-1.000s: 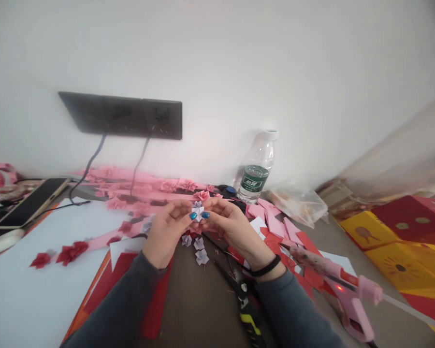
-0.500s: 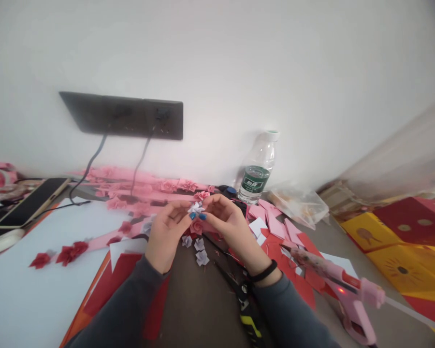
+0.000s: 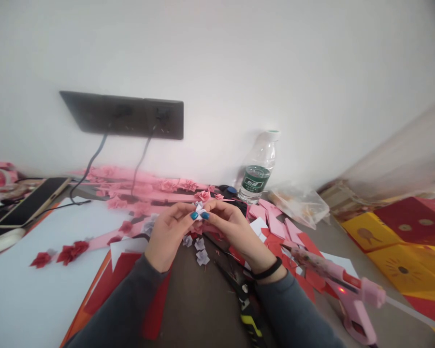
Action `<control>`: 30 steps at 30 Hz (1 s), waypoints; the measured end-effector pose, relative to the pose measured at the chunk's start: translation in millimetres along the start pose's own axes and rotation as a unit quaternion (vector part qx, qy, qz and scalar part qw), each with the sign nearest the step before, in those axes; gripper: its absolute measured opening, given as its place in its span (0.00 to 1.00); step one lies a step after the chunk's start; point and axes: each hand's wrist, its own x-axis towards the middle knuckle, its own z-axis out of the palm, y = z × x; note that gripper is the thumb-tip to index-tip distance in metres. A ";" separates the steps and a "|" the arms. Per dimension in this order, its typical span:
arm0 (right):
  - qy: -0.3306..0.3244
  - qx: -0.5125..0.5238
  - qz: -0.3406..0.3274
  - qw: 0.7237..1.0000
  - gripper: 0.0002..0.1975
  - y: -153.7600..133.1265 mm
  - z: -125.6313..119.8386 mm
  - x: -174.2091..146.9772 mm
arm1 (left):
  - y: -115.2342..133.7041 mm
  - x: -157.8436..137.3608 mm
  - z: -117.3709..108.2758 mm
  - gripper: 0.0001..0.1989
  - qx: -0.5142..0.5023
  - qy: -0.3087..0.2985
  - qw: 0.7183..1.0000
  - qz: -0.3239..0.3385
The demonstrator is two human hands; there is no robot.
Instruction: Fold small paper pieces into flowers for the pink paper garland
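Note:
Between my fingertips is a small white paper flower [image 3: 199, 209], partly covered by my thumbs. My left hand [image 3: 169, 237] pinches it from the left, and my right hand [image 3: 235, 229] grips its other side, the two thumbs almost meeting. Just below and behind my hands lie several small pale purple paper flowers [image 3: 202, 256]. Pink paper flowers [image 3: 203, 195] on long pink strips stretch along the wall behind. On the left, dark red paper flowers [image 3: 72, 252] sit along another pink strip.
A pink glue gun [image 3: 333, 278] with a lit red light lies at right, by red and pink paper pieces [image 3: 275, 224]. Pliers-like cutters [image 3: 244, 295] rest under my right forearm. A water bottle [image 3: 255, 174], phone [image 3: 34, 202], white sheet [image 3: 32, 290] and yellow-red boxes [image 3: 398, 261] surround my hands.
My thumbs have shifted slightly on the white flower and now cover more of its front. Both hands stay in nearly the same place. The surrounding things have not moved.

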 end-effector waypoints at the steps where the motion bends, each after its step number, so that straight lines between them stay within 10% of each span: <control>1: -0.008 0.009 0.004 1.000 0.14 0.2 -0.8 0.3 | 0.5 -0.2 0.4 0.13 -0.006 -0.002 1.000 0.000; 30: -0.027 0.100 0.029 0.994 0.12 -2.9 0.1 1.3 | -3.8 2.1 -2.9 0.16 -0.091 -0.020 0.993 -0.065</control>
